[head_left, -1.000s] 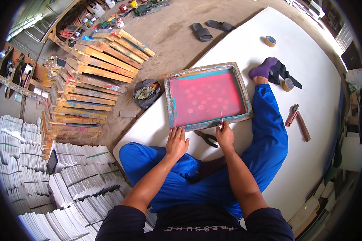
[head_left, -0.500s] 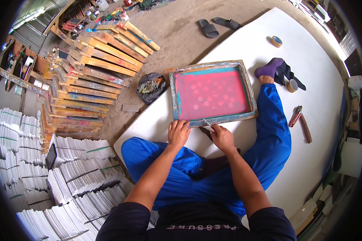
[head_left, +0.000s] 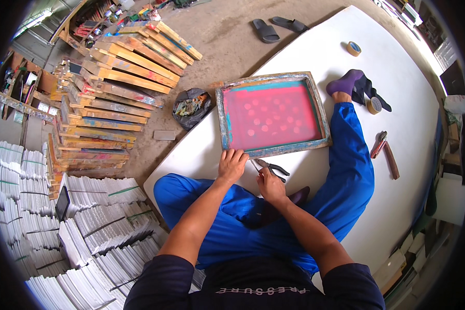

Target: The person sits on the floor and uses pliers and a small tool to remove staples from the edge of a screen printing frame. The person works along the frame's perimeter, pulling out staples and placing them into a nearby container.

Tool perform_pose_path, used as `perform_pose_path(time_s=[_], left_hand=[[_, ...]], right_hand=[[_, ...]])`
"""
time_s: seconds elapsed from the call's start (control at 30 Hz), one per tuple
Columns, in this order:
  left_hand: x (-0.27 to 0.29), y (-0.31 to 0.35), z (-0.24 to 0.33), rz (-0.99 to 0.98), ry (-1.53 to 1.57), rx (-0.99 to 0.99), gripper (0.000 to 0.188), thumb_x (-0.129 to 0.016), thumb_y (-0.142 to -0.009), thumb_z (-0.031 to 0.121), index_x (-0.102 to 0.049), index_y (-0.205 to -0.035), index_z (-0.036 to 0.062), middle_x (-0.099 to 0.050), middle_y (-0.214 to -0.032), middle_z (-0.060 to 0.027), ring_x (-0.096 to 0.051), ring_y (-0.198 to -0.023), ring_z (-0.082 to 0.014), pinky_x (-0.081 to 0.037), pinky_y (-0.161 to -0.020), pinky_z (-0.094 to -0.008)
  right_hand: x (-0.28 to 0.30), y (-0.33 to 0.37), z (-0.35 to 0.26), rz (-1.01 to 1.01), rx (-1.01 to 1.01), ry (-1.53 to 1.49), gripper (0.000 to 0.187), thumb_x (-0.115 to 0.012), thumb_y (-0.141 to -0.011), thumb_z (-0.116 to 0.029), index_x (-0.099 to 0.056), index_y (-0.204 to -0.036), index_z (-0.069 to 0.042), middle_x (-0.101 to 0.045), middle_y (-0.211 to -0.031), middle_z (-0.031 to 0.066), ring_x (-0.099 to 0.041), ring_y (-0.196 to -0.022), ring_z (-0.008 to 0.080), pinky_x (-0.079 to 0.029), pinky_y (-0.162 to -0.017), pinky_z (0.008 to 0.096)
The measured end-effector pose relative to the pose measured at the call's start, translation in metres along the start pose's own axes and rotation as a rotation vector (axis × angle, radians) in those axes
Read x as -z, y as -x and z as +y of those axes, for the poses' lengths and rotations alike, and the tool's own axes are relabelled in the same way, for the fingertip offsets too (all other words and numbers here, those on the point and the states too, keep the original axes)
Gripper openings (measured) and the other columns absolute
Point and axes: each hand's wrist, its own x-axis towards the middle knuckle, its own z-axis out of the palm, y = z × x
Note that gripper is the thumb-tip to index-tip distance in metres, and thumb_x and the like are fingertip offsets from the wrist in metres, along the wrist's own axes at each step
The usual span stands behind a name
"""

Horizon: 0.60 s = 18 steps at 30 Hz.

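Observation:
A screen printing frame [head_left: 274, 154] with worn, paint-stained wooden rails lies on a white board, its mesh pink with pale round spots and teal edges. My left hand [head_left: 233, 164] grips the near rail close to its left corner, fingers over the wood. Just below that rail, my right hand [head_left: 270, 185] is closed around a slim tool [head_left: 254, 165] whose thin metal shaft points up and left; its handle is hidden in my fingers. Pliers [head_left: 277, 168] with dark handles lie beside my right hand, partly covered by it.
The white board [head_left: 315, 57] also bears tape rolls [head_left: 353, 48], red-handled pincers [head_left: 379, 145], a hammer-like wooden handle [head_left: 392, 163] and a dark cloth strip [head_left: 380, 98]. Leftward stand stacked wooden frames [head_left: 103, 126], white bundles [head_left: 93, 206] and a waste bag [head_left: 192, 108]. Sandals [head_left: 266, 31] lie beyond.
My right hand has drawn back from the near rail, down and left, with the slim tool. The dark pliers show more now. My left hand stays on the frame.

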Motion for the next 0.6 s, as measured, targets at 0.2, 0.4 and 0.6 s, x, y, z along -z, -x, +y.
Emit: perform_pose_path(time_s=[0.2, 0.4, 0.6], left_hand=[[-0.004, -0.001, 0.002, -0.081, -0.077, 0.008, 0.008, -0.066, -0.087, 0.018, -0.06, -0.089, 0.0131, -0.056, -0.092, -0.0038, -0.053, -0.09, -0.0246, -0.043, -0.082, -0.0411], [-0.008, -0.005, 0.003, -0.126, -0.039, 0.077, 0.012, -0.067, -0.088, 0.019, -0.059, -0.089, 0.0111, -0.056, -0.091, -0.0059, -0.053, -0.091, -0.0265, -0.042, -0.083, -0.0419], [-0.009, -0.005, 0.003, -0.093, -0.026, 0.089, 0.011, -0.064, -0.089, 0.021, -0.058, -0.087, 0.0124, -0.055, -0.087, -0.0055, -0.053, -0.09, -0.0253, -0.042, -0.084, -0.0403]], right_hand=[[0.001, -0.003, -0.006, -0.011, -0.044, 0.008, 0.027, -0.056, -0.097, -0.03, -0.055, -0.115, -0.009, -0.073, -0.097, 0.0198, -0.07, -0.088, 0.0432, -0.053, -0.079, 0.0547], [-0.006, -0.008, -0.004, -0.026, -0.084, -0.009, 0.031, -0.058, -0.098, -0.031, -0.055, -0.116, -0.007, -0.072, -0.099, 0.0198, -0.07, -0.092, 0.0411, -0.053, -0.082, 0.0526], [-0.012, -0.011, -0.006, 0.001, -0.064, -0.045, 0.029, -0.061, -0.095, -0.027, -0.056, -0.115, -0.007, -0.071, -0.1, 0.0202, -0.069, -0.094, 0.0408, -0.053, -0.081, 0.0518]])
